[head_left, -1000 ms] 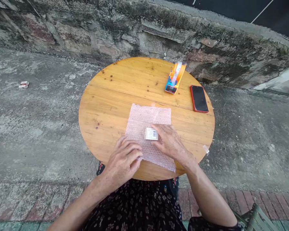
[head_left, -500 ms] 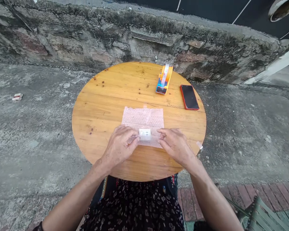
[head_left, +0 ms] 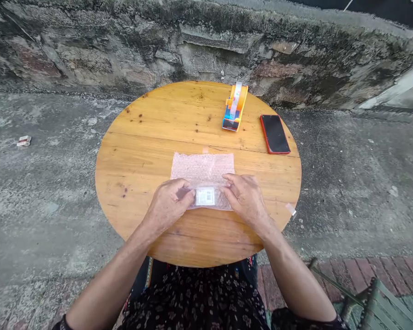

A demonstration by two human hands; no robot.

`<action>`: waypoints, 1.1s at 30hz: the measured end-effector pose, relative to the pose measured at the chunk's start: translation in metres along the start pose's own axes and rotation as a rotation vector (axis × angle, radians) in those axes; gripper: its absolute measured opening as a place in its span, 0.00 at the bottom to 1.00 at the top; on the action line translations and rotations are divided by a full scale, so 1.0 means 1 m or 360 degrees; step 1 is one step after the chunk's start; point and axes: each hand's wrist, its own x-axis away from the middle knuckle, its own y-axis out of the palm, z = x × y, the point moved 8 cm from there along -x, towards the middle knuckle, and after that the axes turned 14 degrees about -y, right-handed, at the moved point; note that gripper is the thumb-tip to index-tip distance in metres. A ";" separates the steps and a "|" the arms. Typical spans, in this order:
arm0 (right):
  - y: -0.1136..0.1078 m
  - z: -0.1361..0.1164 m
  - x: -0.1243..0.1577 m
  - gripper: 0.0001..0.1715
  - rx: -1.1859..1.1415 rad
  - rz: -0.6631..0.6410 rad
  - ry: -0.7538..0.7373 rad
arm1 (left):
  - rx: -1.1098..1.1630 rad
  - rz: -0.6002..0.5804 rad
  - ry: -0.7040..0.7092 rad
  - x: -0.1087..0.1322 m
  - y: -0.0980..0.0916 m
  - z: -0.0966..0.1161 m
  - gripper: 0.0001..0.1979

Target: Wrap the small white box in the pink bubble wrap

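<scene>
A pinkish sheet of bubble wrap point(head_left: 203, 166) lies on the round wooden table point(head_left: 141, 151). Its near edge is folded over a small white box with a barcode point(head_left: 205, 196), which shows through the wrap. My left hand point(head_left: 168, 205) presses the folded wrap at the box's left end with its fingers curled. On the right end, my right hand point(head_left: 246, 199) holds the wrap down the same way. Both hands rest on the tabletop close to my body.
An orange and blue tape dispenser point(head_left: 234, 107) stands at the table's far side, with a red-cased phone point(head_left: 274, 134) lying face up to its right. A bit of tape point(head_left: 291, 210) hangs at the right rim. A stone wall point(head_left: 192, 41) runs behind; a green chair point(head_left: 378, 302) sits lower right.
The near part of the bubble wrap has been folded up over the box. My left hand moved from the wrap's near corner to the box's left end; my right hand stays at its right.
</scene>
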 end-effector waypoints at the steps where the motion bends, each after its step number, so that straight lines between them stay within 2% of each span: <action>1: 0.002 0.001 0.000 0.12 0.0000 -0.0013 0.0011 | 0.0009 -0.0011 0.0001 -0.001 0.001 0.000 0.07; 6: 0.001 -0.003 0.002 0.14 -0.0058 -0.0059 0.0035 | 0.0073 -0.0050 -0.0020 -0.003 0.002 -0.001 0.07; 10: -0.002 -0.021 -0.003 0.28 -0.0179 -0.0163 -0.0106 | 0.0086 -0.0049 -0.0067 -0.002 0.003 -0.003 0.08; 14: 0.007 -0.030 -0.011 0.36 -0.0188 -0.0332 -0.0227 | 0.0082 -0.0066 -0.0125 -0.001 0.003 -0.006 0.09; 18: 0.018 -0.027 -0.014 0.35 -0.0215 -0.0382 -0.0222 | 0.0079 -0.0051 -0.0136 -0.001 0.002 -0.005 0.08; 24: 0.023 -0.024 -0.009 0.36 -0.0261 -0.0326 -0.0165 | 0.0071 -0.0051 -0.0114 -0.001 0.001 -0.004 0.07; 33: 0.013 -0.021 -0.006 0.31 -0.0318 -0.0245 -0.0190 | 0.0211 -0.0129 -0.0104 -0.005 0.002 0.000 0.04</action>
